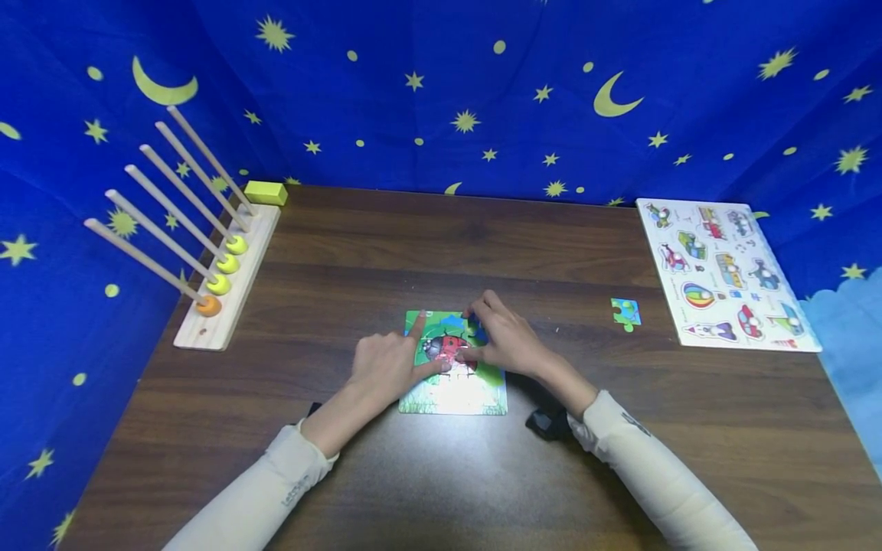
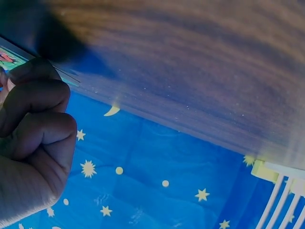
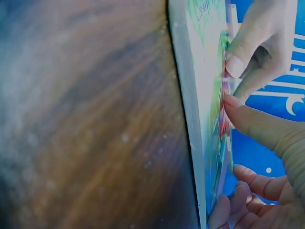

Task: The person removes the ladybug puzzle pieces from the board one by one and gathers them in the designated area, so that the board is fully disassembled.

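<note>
A ladybug jigsaw puzzle (image 1: pixel 430 398) in a flat square tray lies on the brown table, with glare over its lower half. My left hand (image 1: pixel 386 366) rests on its left side, index finger straight along the upper left and thumb on the ladybug; the other fingers are folded under. My right hand (image 1: pixel 508 340) is over the upper right part, thumb on the ladybug and curled fingertips by the top right corner. Between that thumb and those fingers, the right wrist view shows a puzzle piece (image 3: pixel 222 160) slightly tilted up from the tray (image 3: pixel 183 95).
A loose puzzle piece (image 1: pixel 625 312) lies to the right. Beyond it is a white peg puzzle board (image 1: pixel 710 268) with vehicle pictures. At left stands a wooden peg rack (image 1: pixel 234 306) with several beads, and a yellow block (image 1: pixel 266 193) behind it. A starry blue curtain (image 1: pixel 386 99) hangs behind.
</note>
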Demonstrator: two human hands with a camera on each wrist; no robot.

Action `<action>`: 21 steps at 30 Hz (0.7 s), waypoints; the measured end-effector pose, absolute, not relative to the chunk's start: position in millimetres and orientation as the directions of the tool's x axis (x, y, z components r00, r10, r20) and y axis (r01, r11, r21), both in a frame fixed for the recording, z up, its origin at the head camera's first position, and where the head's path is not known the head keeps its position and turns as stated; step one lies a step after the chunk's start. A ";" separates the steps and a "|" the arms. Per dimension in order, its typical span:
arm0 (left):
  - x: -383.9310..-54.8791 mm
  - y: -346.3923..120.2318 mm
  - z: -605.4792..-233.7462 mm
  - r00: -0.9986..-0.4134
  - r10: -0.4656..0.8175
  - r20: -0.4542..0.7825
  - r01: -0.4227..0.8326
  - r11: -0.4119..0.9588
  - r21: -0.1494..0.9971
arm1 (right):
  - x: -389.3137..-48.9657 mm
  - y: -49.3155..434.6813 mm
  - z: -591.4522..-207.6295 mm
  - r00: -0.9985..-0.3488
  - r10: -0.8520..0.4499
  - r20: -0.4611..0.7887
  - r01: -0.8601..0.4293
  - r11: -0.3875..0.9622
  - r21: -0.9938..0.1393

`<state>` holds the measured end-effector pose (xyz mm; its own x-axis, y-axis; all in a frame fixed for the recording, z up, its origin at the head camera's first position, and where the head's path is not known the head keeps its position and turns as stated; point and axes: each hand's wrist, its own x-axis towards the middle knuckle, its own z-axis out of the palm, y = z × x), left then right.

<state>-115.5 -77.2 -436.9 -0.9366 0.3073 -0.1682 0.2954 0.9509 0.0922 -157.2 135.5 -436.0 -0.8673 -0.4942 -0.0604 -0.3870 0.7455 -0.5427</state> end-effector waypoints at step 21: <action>-114.8 -77.8 -437.2 -0.938 0.320 -0.136 0.305 0.945 0.119 | -154.0 140.9 -442.6 -0.832 -0.541 0.122 -0.530 0.708 -0.466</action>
<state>-114.8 -77.8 -437.2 -0.9377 0.3200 -0.1356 0.3052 0.9448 0.1187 -154.0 140.9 -442.6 -0.8318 -0.5415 0.1223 -0.5298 0.7084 -0.4664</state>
